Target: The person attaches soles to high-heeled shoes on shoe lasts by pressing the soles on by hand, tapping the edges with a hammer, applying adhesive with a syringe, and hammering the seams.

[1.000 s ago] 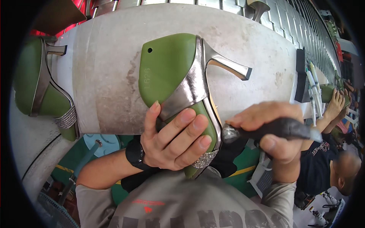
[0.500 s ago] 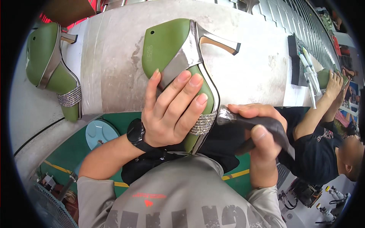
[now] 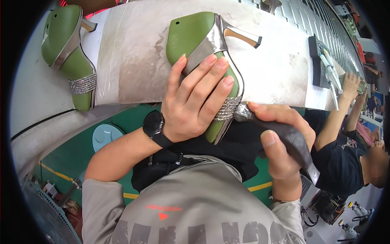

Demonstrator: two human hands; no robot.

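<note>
Green high-heeled sandal with a silver heel and rhinestone strap (image 3: 203, 53) lies sole-up at the near edge of the pale, scuffed workbench (image 3: 138, 73), toe pointing toward me. My left hand (image 3: 191, 101) presses flat over its middle, fingers spread, pinning it down. My right hand (image 3: 280, 142) is wrapped tight round a dark-handled tool (image 3: 290, 140), its dull metal head touching the strap's edge. I judge the work goes best with the shoe held firm and the tool kept off the stones. A second green sandal (image 3: 67, 53) lies well apart to my left. At the bench's right sits a dark tray (image 3: 315, 61) with pale pen-like tools (image 3: 330, 73) on it.
</note>
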